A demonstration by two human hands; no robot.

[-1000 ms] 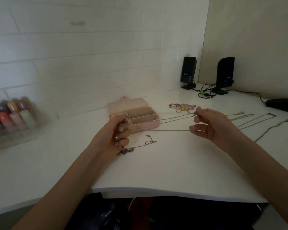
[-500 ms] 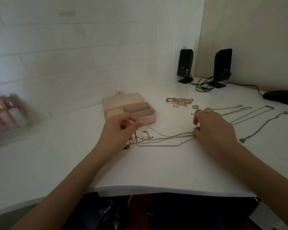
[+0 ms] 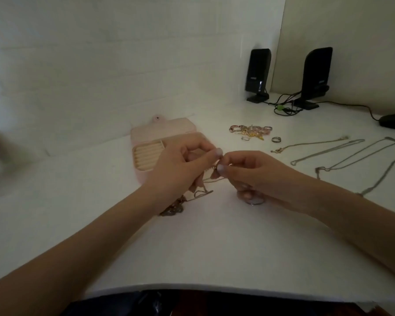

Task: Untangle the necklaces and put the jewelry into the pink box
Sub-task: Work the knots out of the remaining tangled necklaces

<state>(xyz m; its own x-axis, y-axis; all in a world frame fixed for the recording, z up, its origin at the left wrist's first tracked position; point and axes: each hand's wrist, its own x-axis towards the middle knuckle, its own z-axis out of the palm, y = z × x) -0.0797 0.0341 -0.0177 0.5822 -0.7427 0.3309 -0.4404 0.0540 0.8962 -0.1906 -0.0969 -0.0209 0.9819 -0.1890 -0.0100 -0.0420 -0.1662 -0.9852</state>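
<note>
Behind the left hand [image 3: 180, 165] the pink box [image 3: 146, 142] lies open on the table [image 3: 214, 247]. A tangled chain [image 3: 205, 179] is pinched by both hands, thumb to fingertip, right hand [image 3: 255, 174] meeting left. Untangling is judged under way; gentle teasing apart is called for next. Straightened necklaces [image 3: 342, 153] lie right of the grip.

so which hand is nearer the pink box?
Left. The left hand overlaps the pink box at its front right corner in the head view. The right hand is farther to the box's right, meeting the left hand over the chain.
</note>
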